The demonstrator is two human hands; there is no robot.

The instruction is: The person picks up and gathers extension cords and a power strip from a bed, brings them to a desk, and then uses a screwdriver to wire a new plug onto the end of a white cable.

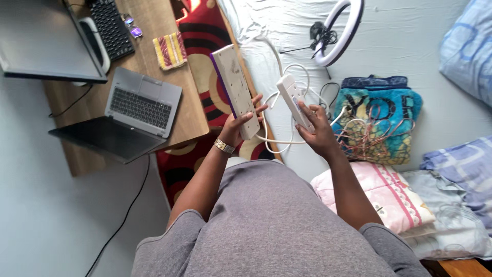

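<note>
The large power strip is held with the left hand fingers clamped on its lower end, the smaller power strip is gripped likewise by the right hand, and both should be kept apart above the bed edge so that the white cable is not tangled.

I hold the larger power strip in my left hand, smaller power strip in my right hand, laptop at the desk near edge, keyboard behind it, ring light on the bed

A home bedroom — bed with pillows, low wooden desk with a laptop.
</note>
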